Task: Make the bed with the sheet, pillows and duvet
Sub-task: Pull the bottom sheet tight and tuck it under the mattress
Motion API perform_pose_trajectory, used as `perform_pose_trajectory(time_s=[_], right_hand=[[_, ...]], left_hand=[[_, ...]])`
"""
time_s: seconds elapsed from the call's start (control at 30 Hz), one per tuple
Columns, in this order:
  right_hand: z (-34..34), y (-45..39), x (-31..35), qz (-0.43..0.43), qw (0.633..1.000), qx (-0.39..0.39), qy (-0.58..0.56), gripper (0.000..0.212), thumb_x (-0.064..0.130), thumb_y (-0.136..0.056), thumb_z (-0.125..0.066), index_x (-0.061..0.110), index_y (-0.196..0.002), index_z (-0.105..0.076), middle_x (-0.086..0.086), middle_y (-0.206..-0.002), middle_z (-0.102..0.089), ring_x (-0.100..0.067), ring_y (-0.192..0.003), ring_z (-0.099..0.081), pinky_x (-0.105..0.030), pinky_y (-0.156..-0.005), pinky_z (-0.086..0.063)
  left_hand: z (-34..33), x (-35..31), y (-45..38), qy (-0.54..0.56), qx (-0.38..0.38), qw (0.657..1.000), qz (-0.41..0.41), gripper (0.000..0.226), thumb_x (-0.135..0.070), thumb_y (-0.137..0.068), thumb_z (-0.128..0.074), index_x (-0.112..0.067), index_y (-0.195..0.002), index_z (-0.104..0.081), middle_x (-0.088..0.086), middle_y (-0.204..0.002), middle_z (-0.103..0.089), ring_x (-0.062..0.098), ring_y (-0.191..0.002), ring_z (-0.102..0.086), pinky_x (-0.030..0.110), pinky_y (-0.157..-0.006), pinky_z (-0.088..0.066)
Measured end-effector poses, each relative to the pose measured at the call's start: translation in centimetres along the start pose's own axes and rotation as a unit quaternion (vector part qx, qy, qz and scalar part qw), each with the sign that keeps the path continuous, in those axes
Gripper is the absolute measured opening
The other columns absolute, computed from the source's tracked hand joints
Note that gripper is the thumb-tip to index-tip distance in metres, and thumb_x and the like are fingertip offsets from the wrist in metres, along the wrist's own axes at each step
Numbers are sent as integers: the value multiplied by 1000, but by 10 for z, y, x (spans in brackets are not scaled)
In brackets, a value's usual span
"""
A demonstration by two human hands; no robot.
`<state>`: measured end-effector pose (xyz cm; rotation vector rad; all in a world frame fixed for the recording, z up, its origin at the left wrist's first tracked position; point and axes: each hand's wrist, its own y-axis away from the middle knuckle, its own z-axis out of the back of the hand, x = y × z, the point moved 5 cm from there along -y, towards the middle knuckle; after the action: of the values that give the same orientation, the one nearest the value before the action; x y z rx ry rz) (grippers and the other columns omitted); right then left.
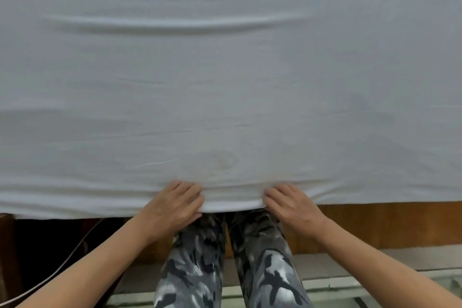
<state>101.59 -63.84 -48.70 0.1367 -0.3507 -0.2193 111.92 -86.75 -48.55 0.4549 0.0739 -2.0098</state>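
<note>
A white sheet (225, 70) covers the whole bed and fills most of the view, with soft ripples across its far part. Its near edge hangs over the side of the mattress right in front of me. My left hand (176, 205) grips that edge with curled fingers, the fabric bunched beside its fingertips. A short way to the right, my right hand (291, 204) grips the same edge in the same manner. No pillow or duvet is in view.
The wooden bed frame (387, 222) shows under the sheet at the right. A white cable (62, 264) runs across the dark floor at lower left. My legs in camouflage trousers (225, 270) stand against the bed, on a tiled floor (375, 282).
</note>
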Motion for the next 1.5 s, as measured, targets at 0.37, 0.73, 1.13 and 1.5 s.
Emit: perform_pose_trajectory(time_s=[0.37, 0.73, 1.13, 1.5], right_hand=[[-3, -6, 7, -56, 996, 63, -41, 32, -6, -55, -81, 9, -74, -60, -6, -70, -56, -21, -58, -50, -30, -45, -42], [12, -3, 19, -85, 993, 73, -41, 26, -2, -64, -82, 8, -76, -60, -4, -70, -55, -17, -57, -48, -26, -43, -40], [4, -13, 24, -44, 984, 174, 9, 40, 2, -48, -87, 15, -73, -58, 0, -69, -52, -14, -58, -47, -22, -42, -37], [25, -76, 14, -15, 998, -62, 13, 27, 29, -96, -51, 10, -81, -62, -6, -76, -58, -22, -64, -52, -30, -51, -41]], left_hand=[[4, 1, 19, 38, 22, 997, 61, 30, -1, -63, -84, -11, -72, -58, 5, -69, -54, 20, -58, -51, 29, -48, -39], [-1, -2, 22, 16, 121, 989, 79, 42, -2, -48, -91, -14, -65, -54, 1, -64, -49, 17, -54, -46, 26, -41, -26], [-8, -10, 11, 45, 296, 953, 52, 19, 0, -97, -41, -8, -107, -54, 10, -110, -56, 26, -100, -55, 34, -73, -37], [43, 23, 10, 69, 37, 996, 52, 33, -29, -95, -44, -14, -69, -59, 3, -63, -56, 23, -56, -57, 29, -46, -39]])
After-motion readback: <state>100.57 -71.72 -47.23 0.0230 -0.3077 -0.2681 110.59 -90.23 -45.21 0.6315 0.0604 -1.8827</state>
